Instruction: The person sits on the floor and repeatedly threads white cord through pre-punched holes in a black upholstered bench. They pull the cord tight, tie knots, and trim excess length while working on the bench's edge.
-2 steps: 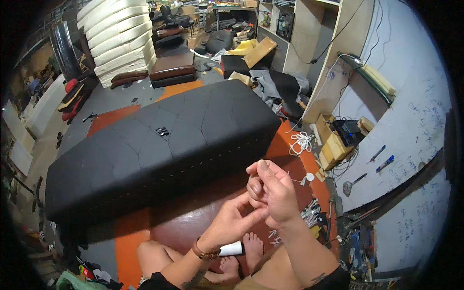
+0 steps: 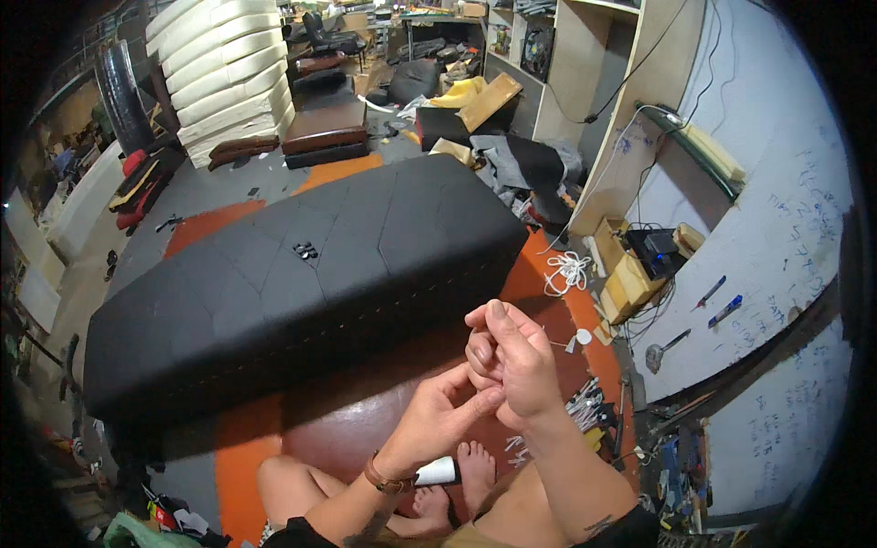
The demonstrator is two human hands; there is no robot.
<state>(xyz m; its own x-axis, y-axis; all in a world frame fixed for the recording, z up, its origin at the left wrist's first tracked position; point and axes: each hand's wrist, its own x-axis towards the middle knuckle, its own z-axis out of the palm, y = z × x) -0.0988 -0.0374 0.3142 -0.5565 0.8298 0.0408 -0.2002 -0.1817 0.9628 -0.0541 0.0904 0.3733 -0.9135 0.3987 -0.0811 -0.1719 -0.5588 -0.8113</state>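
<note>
1. Box (image 2: 274,265), long, black and padded, lies ahead of the person's hands and mostly to their left, on the floor (image 2: 343,411)
2. Its long axis slants from near left to far right; the right hand (image 2: 519,361) appears closer to its right end than the left hand (image 2: 438,416)
3. Both hands are apart from the box and touch each other: the right is curled, thumb drawn to forefinger, and the left thumb and fingers close narrowly against it; whether anything thin is pinched, one cannot tell
4. Smooth, leather-like covering shows angular seams on top and rows of small dots along the front
5. Small glossy black pieces (image 2: 306,250) cluster on the box
6. White cord (image 2: 568,272) coils loosely beyond the right hand
</note>
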